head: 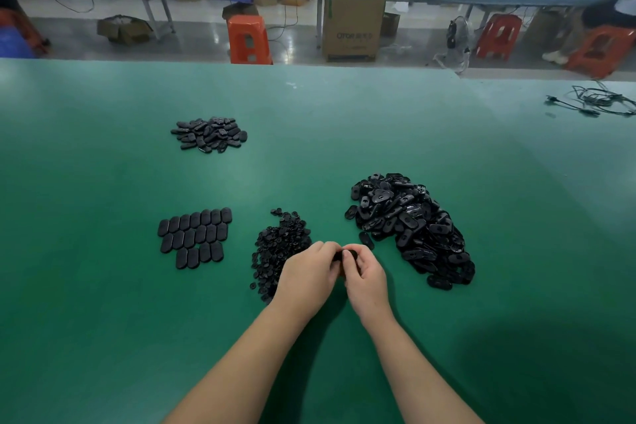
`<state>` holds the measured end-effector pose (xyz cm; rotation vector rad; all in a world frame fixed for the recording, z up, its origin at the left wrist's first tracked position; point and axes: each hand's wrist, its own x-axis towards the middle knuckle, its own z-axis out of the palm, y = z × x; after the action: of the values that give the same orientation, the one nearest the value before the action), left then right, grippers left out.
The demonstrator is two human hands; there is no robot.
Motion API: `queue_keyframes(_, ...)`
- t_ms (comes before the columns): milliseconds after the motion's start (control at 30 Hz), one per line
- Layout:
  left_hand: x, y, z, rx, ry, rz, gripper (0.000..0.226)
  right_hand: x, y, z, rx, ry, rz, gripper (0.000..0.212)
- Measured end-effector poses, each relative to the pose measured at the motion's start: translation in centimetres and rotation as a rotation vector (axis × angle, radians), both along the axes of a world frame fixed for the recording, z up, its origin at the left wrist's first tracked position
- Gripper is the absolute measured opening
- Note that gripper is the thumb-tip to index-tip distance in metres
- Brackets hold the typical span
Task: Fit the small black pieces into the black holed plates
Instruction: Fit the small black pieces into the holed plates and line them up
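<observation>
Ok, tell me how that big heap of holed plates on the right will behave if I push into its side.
The big heap of holed plates would probably spread and slide rather than move as one: its pieces lie loose and overlapping. They look glossy, so likely slippery on the green mat. Being flat ovals, they should skid, not roll; one stray plate already lies apart.

Near the lower middle of the frame, the left hand and right hand close over a small black plastic object; only a sliver shows between the curled fingers, so plate or small piece cannot be told. The left wrist covers the near edge of the heap of small black round pieces. At the upper right, a seated person is blurred and cut off by the frame edge.
</observation>
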<state>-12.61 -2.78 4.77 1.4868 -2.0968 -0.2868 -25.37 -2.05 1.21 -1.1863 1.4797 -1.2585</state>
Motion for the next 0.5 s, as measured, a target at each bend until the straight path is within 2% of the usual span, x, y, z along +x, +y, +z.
queue_keyframes(67,0.5,0.3,0.2,-0.144,-0.056,-0.018,0.014,0.1,0.0,0.0,0.012,-0.010,0.002,0.011)
queue_keyframes(167,2.0,0.2,0.3,-0.212,-0.023,0.091,0.016,0.2,0.0,0.0,0.017,0.033,-0.005,0.012)
queue_keyframes(367,10.6,-0.2,-0.1,-0.067,0.167,0.620,0.015,0.3,0.3,-0.1,0.037,0.104,0.002,0.014)
queue_keyframes(500,17.6,0.5,-1.4,-0.009,0.195,0.922,0.027,0.4,0.3,0.0,0.046,0.116,0.010,0.018)
